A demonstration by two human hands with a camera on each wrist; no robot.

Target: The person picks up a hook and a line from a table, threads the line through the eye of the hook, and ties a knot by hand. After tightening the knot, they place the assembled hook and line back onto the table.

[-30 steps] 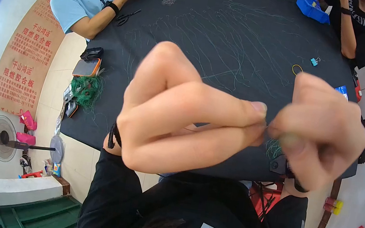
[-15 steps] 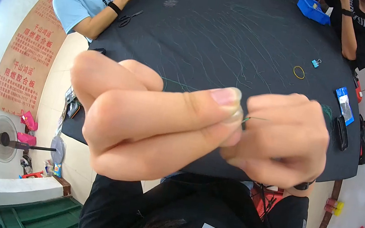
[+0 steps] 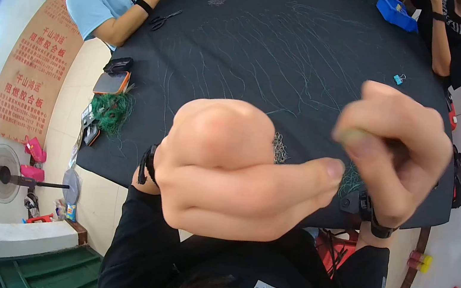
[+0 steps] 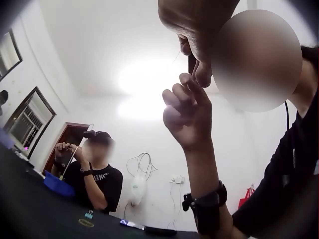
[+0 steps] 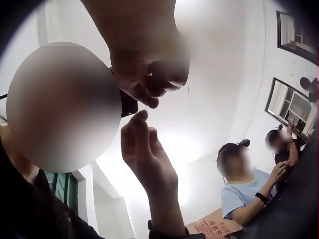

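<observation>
In the head view my left hand (image 3: 226, 173) is held up close to the camera, thumb and index fingertip pinched together and the other fingers curled. My right hand (image 3: 401, 150) is raised beside it, thumb pressed against a bent finger. A small gap separates the two pinches. A fine thread (image 4: 177, 56) trails from the left fingers in the left wrist view; what else sits in the fingertips is hidden. Behind the left hand lies a heap of small metal pieces (image 3: 279, 149). Green thread (image 3: 350, 182) is bunched below the right hand.
Long green strands (image 3: 309, 66) spread over the black tablecloth. A green tangle (image 3: 112, 112), an orange-edged case (image 3: 111, 83) and black scissors (image 3: 164, 20) lie at left. A blue tray (image 3: 396, 12) and teal clip (image 3: 398, 79) are at right. Other people sit across the table.
My hands came together around the middle, a green thread end showing between their fingertips, then parted. The right hand has moved up and right; the left has shifted right.
</observation>
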